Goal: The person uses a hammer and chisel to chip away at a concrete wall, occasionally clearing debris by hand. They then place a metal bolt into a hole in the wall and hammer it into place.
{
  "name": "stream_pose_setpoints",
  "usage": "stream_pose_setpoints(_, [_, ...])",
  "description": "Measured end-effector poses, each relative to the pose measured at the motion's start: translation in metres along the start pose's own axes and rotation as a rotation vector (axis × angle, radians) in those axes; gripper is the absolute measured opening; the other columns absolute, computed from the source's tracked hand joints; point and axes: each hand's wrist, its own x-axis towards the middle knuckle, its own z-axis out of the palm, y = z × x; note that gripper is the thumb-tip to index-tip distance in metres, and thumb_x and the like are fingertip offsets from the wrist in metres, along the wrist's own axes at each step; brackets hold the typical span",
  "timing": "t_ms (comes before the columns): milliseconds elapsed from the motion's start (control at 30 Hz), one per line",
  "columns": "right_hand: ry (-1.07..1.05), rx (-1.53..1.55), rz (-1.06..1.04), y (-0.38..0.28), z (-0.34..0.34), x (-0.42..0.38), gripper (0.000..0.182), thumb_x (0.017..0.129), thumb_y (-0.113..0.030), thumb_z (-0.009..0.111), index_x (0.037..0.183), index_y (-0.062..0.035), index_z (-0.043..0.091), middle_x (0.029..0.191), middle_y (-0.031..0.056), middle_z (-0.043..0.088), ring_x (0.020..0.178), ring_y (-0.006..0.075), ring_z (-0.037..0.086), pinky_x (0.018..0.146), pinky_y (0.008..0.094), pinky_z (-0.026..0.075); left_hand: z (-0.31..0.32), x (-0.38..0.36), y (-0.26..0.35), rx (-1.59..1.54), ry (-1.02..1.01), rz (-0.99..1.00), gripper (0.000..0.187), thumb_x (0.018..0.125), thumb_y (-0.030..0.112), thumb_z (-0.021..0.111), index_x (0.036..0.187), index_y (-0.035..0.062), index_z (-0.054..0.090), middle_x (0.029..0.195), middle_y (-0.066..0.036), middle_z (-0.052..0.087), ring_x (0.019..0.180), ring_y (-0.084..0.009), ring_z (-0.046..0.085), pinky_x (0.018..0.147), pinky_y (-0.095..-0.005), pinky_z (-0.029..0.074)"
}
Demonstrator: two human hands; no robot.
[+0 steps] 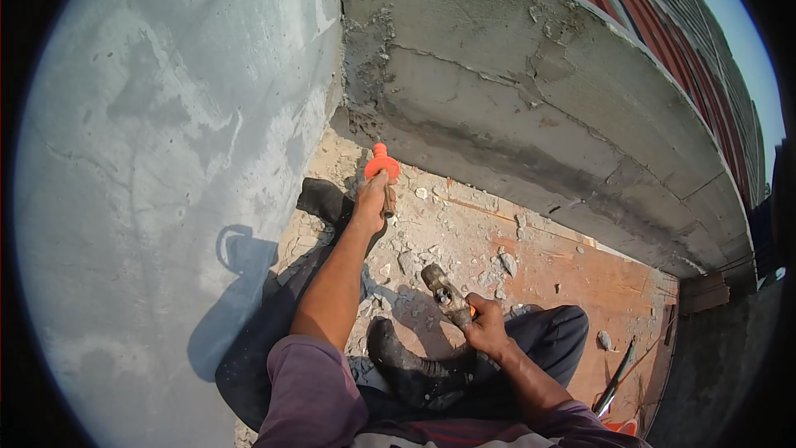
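My left hand [371,199] is wrapped round a chisel [382,167] with an orange round guard. The chisel's bare metal end sticks out below the fist, and its other end points toward the corner where the two walls meet. In my right hand [487,325] is a hammer [444,292], gripped by its handle, with the metal head up and to the left over the rubble. The hammer and chisel are apart. Much of the hammer's handle is hidden by my fingers.
A smooth grey wall [157,158] rises on my left. Ahead runs a rough, cracked concrete wall [531,99], chipped near the corner. Broken concrete pieces [406,261] litter the wooden boards [564,282]. My dark boots [398,353] rest among them. A long dark tool [615,377] lies at the right.
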Motion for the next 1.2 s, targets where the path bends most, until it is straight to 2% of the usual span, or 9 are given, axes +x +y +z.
stream_pose_setpoints(267, [-0.05,0.014,-0.055,-0.002,0.015,0.025,0.024,0.078,-0.02,0.075,0.08,-0.0011,0.06,0.064,0.0195,0.057,0.058,0.0367,0.06,0.054,0.0398,0.046,-0.01,0.013,0.012,-0.131,-0.017,0.01,0.035,0.101,0.036,0.054,0.101,0.0005,0.06,0.059,-0.003,0.051,0.043,-0.0146,0.048,0.042,-0.0306,0.04])
stream_pose_setpoints(500, [0.141,0.067,-0.808,-0.075,0.002,0.081,0.023,0.065,-0.006,0.076,0.071,-0.0036,0.054,0.064,0.0138,0.055,0.055,0.0354,0.055,0.055,0.0412,0.043,-0.015,0.014,0.025,-0.302,-0.138,-0.038,0.034,0.101,0.034,0.054,0.102,0.0004,0.06,0.057,0.0,0.047,0.043,-0.0134,0.044,0.042,-0.0299,0.037])
stream_pose_setpoints(600, [0.222,-0.204,-0.91,-0.053,0.016,0.137,0.013,0.077,-0.01,0.068,0.074,-0.0049,0.057,0.069,0.0145,0.058,0.059,0.0363,0.057,0.051,0.0398,0.041,-0.022,0.018,0.025,-0.354,-0.211,-0.043,0.032,0.102,0.033,0.053,0.1,0.0019,0.06,0.056,0.0,0.048,0.043,-0.0134,0.044,0.042,-0.0298,0.036])
stream_pose_setpoints(700, [-0.084,-0.371,-0.143,-0.047,0.037,0.153,0.015,0.077,-0.013,0.07,0.076,-0.0023,0.06,0.068,0.0203,0.063,0.063,0.0421,0.062,0.057,0.0446,0.048,-0.029,0.021,0.014,-0.249,-0.181,-0.021,0.032,0.102,0.033,0.052,0.099,0.0024,0.061,0.056,0.0,0.048,0.042,-0.0127,0.043,0.042,-0.029,0.036])
stream_pose_setpoints(767, [-0.048,-0.301,-0.139,-0.059,0.041,0.131,0.019,0.077,-0.014,0.07,0.076,0.0,0.058,0.067,0.0227,0.062,0.064,0.0431,0.062,0.058,0.0458,0.049,-0.03,0.025,0.018,-0.224,-0.152,-0.006,0.032,0.102,0.033,0.052,0.099,0.0024,0.061,0.056,0.0,0.049,0.042,-0.0122,0.043,0.041,-0.0284,0.036])
stream_pose_setpoints(933, [0.116,-0.094,-0.998,-0.076,0.02,0.105,0.019,0.077,-0.017,0.074,0.075,-0.0043,0.06,0.066,0.0164,0.062,0.054,0.0403,0.058,0.05,0.0441,0.043,-0.02,0.022,0.024,-0.257,-0.172,-0.016,0.033,0.101,0.035,0.053,0.098,0.0021,0.061,0.056,0.001,0.05,0.042,-0.0117,0.042,0.04,-0.0286,0.035])
stream_pose_setpoints(1100, [-0.043,-0.502,-0.257,-0.031,0.029,0.151,0.02,0.073,-0.02,0.074,0.082,-0.0051,0.064,0.072,0.0178,0.064,0.062,0.0377,0.064,0.059,0.0464,0.051,-0.028,0.026,0.024,-0.168,-0.145,0.001,0.035,0.101,0.035,0.054,0.099,0.0015,0.061,0.056,0.001,0.051,0.041,-0.0114,0.042,0.039,-0.0289,0.035])
stream_pose_setpoints(1167, [-0.041,-0.381,-0.143,-0.042,0.03,0.138,0.021,0.071,-0.019,0.074,0.081,-0.0038,0.062,0.069,0.016,0.063,0.061,0.0381,0.062,0.061,0.0474,0.052,-0.027,0.031,0.018,-0.164,-0.138,0.009,0.035,0.101,0.036,0.054,0.1,0.0015,0.061,0.056,0.001,0.051,0.041,-0.0114,0.042,0.039,-0.0289,0.034])
stream_pose_setpoints(1200, [-0.009,-0.302,-0.287,-0.052,0.022,0.123,0.021,0.072,-0.019,0.074,0.079,-0.0038,0.061,0.067,0.0151,0.061,0.061,0.0377,0.062,0.06,0.0474,0.052,-0.027,0.032,0.018,-0.216,-0.187,-0.008,0.035,0.101,0.035,0.054,0.101,0.0015,0.061,0.055,0.001,0.049,0.04,-0.0119,0.041,0.038,-0.0289,0.033])
